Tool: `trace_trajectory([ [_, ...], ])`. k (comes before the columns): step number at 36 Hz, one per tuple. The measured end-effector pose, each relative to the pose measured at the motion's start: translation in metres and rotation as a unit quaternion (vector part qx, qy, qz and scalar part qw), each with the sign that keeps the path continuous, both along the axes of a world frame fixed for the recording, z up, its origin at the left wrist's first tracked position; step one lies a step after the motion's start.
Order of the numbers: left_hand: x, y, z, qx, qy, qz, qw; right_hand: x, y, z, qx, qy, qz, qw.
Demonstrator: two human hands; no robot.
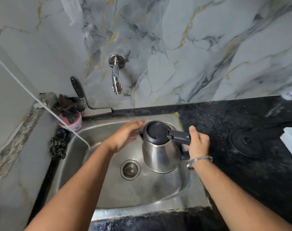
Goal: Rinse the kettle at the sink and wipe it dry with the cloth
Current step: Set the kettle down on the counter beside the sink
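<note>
A steel kettle (160, 154) with a black lid and black handle hangs upright over the right half of the steel sink (108, 195). My right hand (198, 144) is shut on the kettle's handle. Just left of the kettle's spout is my left hand (125, 137), blurred, fingers apart, holding nothing. The chrome tap (116, 77) juts from the marble wall above the sink, and no water is visible running from it. I cannot pick out a wiping cloth for certain.
The sink drain (130, 170) lies left of the kettle. A squeegee (85, 100) leans on the wall behind a pink tub holding a dark scrubber (70, 114). The kettle's round base (246, 141) sits on the black counter, and a white container (291, 142) stands at the right edge.
</note>
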State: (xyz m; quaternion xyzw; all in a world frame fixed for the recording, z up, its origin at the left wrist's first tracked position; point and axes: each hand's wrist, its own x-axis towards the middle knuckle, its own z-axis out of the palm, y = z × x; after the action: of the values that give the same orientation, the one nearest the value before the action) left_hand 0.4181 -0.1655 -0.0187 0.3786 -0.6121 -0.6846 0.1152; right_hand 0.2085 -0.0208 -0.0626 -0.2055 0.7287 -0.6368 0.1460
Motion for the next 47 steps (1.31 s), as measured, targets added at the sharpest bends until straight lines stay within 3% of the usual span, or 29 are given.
trace_trajectory([
  [3, -0.022, 0.024, -0.012, 0.062, 0.053, -0.027, 0.996, -0.016, 0.023, 0.01, -0.017, -0.009, -0.011, 1.0],
  [8, -0.072, 0.063, -0.01, 0.058, 0.086, -0.021, 0.994, -0.057, 0.054, 0.02, -0.03, -0.049, -0.033, 0.998],
  [26, -0.327, 0.184, -0.013, 0.083, 0.171, 0.129, 0.973, -0.312, 0.136, 0.047, -0.055, -0.045, 0.012, 0.997],
  [35, -0.416, 0.191, -0.012, 0.076, 0.117, 0.166, 0.976, -0.391, 0.143, 0.019, -0.072, -0.095, -0.012, 0.993],
  [47, -0.44, 0.196, -0.048, 0.056, 0.092, 0.178, 0.978, -0.424, 0.132, -0.029, -0.051, -0.088, 0.007, 0.995],
])
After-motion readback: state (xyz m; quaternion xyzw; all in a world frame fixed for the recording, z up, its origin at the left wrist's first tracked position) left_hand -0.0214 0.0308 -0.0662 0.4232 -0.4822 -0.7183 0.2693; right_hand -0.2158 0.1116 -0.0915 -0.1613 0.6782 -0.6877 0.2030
